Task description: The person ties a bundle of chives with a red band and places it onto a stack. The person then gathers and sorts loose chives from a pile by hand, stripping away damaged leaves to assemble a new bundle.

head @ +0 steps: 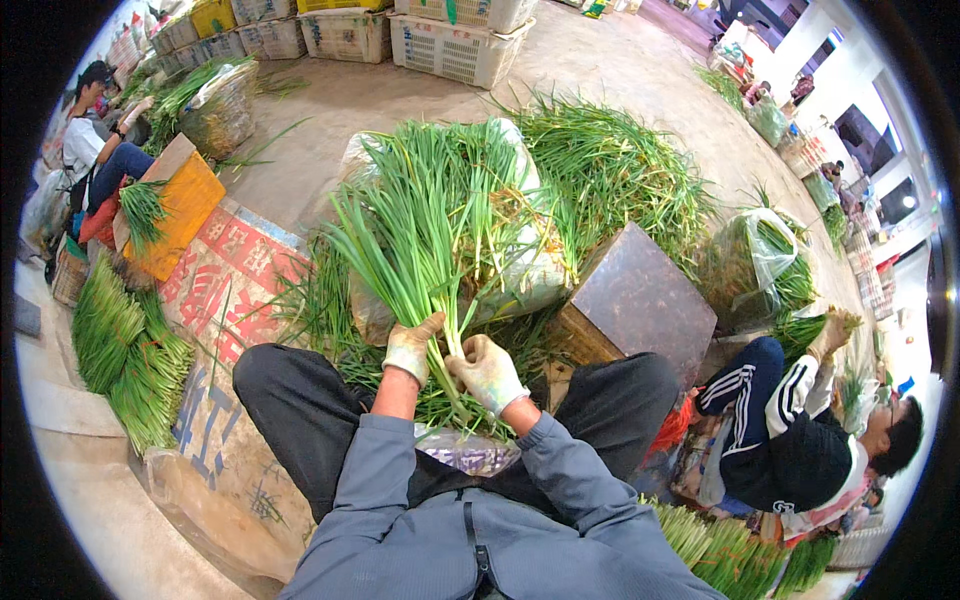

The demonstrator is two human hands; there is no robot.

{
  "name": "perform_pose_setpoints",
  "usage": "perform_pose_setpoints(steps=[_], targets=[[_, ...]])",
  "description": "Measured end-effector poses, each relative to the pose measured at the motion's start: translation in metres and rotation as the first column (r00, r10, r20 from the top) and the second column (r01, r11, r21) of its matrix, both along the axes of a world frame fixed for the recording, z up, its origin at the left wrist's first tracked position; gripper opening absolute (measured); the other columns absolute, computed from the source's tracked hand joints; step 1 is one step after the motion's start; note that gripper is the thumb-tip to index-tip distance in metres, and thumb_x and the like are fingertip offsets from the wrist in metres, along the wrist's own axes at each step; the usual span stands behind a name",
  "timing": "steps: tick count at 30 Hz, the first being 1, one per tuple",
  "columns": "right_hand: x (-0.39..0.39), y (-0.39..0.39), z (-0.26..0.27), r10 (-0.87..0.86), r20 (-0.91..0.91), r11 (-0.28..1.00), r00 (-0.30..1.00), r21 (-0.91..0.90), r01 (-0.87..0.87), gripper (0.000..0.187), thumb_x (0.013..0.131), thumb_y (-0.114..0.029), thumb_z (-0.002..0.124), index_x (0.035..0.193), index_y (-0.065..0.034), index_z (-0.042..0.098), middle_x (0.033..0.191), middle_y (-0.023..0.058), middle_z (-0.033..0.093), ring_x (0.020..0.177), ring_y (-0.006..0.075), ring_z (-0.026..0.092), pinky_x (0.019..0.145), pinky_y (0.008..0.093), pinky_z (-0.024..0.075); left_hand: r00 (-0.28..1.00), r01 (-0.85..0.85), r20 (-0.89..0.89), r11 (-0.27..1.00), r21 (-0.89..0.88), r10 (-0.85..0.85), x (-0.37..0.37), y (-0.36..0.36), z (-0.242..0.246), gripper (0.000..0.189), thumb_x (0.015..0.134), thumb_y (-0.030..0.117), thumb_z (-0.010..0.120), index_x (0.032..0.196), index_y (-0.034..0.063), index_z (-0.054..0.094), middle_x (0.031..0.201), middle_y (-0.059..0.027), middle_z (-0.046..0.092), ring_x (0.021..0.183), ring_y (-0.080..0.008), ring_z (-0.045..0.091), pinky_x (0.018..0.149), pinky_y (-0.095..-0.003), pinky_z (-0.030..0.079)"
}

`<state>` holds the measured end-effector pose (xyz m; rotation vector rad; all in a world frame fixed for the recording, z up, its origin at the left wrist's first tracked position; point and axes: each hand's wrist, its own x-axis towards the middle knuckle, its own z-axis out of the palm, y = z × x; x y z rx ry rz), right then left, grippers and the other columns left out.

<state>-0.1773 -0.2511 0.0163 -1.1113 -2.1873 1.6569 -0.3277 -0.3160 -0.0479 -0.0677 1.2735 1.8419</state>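
My left hand point(411, 349), in a stained glove, is closed around a bunch of long green chives point(409, 259). The leaves fan up and away from me, while the pale stem ends point down between my knees. Close beside it, my right hand point(487, 375), also gloved, has its thumb and fingers pinched on stalks at the lower part of the bunch. Beyond the bunch lies a heap of loose chives point(480, 161) on a pale plastic sack point(532, 255). Leaf scraps point(450, 409) lie below my hands, above a patterned plastic bag point(472, 452).
A brown box or board point(645, 292) stands right of the sack, before a larger leaf pile point(615, 165). Tied bundles point(131, 352) lie on the left near printed cardboard point(225, 292). A co-worker point(795, 442) sits close on my right. Plastic crates point(461, 49) stand behind.
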Motion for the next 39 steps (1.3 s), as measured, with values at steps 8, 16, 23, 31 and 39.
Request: perform_pose_setpoints(steps=[8, 16, 23, 31, 39], targets=[[-0.028, 0.046, -0.014, -0.091, 0.049, 0.867, 0.995, -0.487, 0.104, 0.047, 0.092, -0.051, 0.063, 0.101, -0.0054, 0.065, 0.074, -0.0001, 0.054, 0.055, 0.0105, 0.049, 0.047, 0.0282, 0.0382, 0.979, 0.12, -0.165, 0.993, -0.016, -0.121, 0.011, -0.018, 0.012, 0.051, 0.072, -0.006, 0.079, 0.119, 0.0023, 0.064, 0.11, -0.0083, 0.071, 0.093, -0.0235, 0.067, 0.084, -0.0365, 0.054], [-0.034, 0.035, -0.022, -0.512, -0.158, 0.719, 0.844, -0.617, 0.321, 0.026, 0.092, -0.026, 0.069, 0.11, -0.0068, 0.068, 0.084, -0.0001, 0.064, 0.066, 0.0105, 0.056, 0.052, 0.0252, 0.0439, 0.994, 0.024, -0.104, 1.0, -0.01, -0.025, 0.004, -0.021, 0.015, 0.047, 0.073, -0.005, 0.079, 0.118, 0.0015, 0.064, 0.105, -0.009, 0.071, 0.087, -0.0236, 0.067, 0.081, -0.0363, 0.054], [-0.03, 0.025, -0.015, -0.588, -0.259, 0.656, 0.766, -0.707, 0.264, 0.019, 0.092, -0.012, 0.068, 0.111, -0.0092, 0.064, 0.094, -0.0003, 0.068, 0.074, 0.0125, 0.061, 0.06, 0.0244, 0.0469, 0.996, 0.018, 0.087, 0.984, 0.178, -0.034, 0.005, -0.021, 0.002, 0.039, 0.081, 0.008, 0.079, 0.117, 0.0017, 0.065, 0.1, -0.01, 0.072, 0.08, -0.0229, 0.068, 0.07, -0.0345, 0.058], [-0.017, 0.034, -0.019, -0.396, -0.282, 0.814, 0.874, -0.548, 0.193, 0.018, 0.091, -0.011, 0.068, 0.108, -0.007, 0.064, 0.103, 0.001, 0.068, 0.085, 0.0122, 0.065, 0.069, 0.0275, 0.0553, 0.982, 0.036, 0.174, 0.983, 0.18, -0.068, 0.017, -0.009, 0.007, 0.032, 0.082, 0.002, 0.074, 0.113, 0.0016, 0.067, 0.097, -0.0097, 0.071, 0.079, -0.0245, 0.068, 0.072, -0.0356, 0.057], [0.04, 0.037, 0.015, -0.77, -0.5, 0.633, 0.396, -0.675, 0.379, 0.014, 0.093, -0.009, 0.068, 0.106, -0.012, 0.065, 0.094, 0.0041, 0.071, 0.08, 0.0181, 0.067, 0.068, 0.0326, 0.0578, 0.929, -0.367, 0.055, 0.93, 0.011, 0.366, -0.026, -0.023, -0.014, 0.028, 0.076, 0.0, 0.078, 0.102, -0.0009, 0.069, 0.095, -0.0099, 0.071, 0.079, -0.0267, 0.067, 0.071, -0.0425, 0.056]])
